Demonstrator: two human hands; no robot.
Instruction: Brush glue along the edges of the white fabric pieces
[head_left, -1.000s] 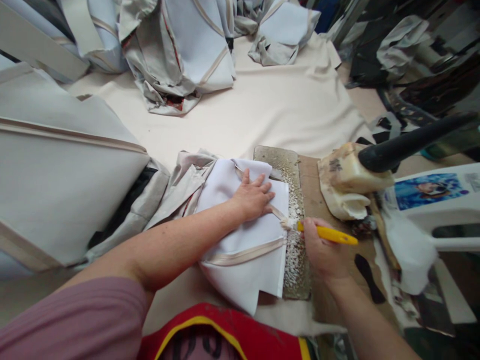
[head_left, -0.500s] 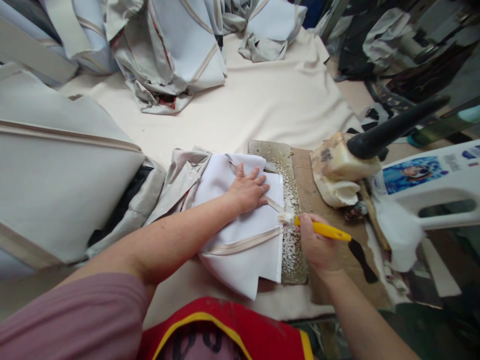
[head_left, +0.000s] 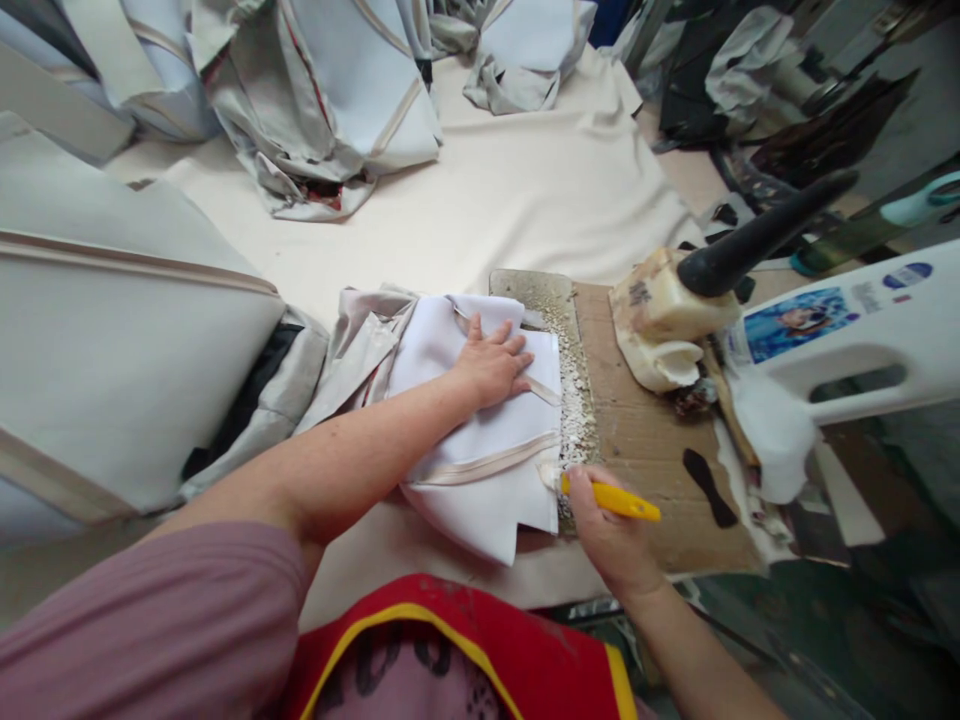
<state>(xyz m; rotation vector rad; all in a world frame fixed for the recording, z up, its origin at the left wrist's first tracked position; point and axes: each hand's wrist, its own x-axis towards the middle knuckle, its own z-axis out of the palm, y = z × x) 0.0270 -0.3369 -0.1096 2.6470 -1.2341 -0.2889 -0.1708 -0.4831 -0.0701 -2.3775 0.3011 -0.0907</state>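
My left hand (head_left: 493, 366) lies flat with spread fingers on a white fabric piece (head_left: 450, 420) that has beige strips. In my right hand (head_left: 607, 525) is a brush with a yellow handle (head_left: 626, 502); its pale bristles touch the fabric near the right edge, below the lower beige strip. Under that edge lies a board (head_left: 576, 390) crusted with whitish residue. Grey crumpled fabric (head_left: 360, 360) joins the white piece on its left.
Right of the board are cardboard (head_left: 630, 440), a stained container (head_left: 667, 305) with a black spout, a dark flat piece (head_left: 709, 488) and a large white bottle (head_left: 900, 330). Pale panels (head_left: 135, 350) stand left; fabric bundles (head_left: 322, 110) lie at the back.
My right hand has moved the brush toward me and slightly left, down along the fabric's right edge. My left hand stays flat on the fabric. The whole view has shifted a little.
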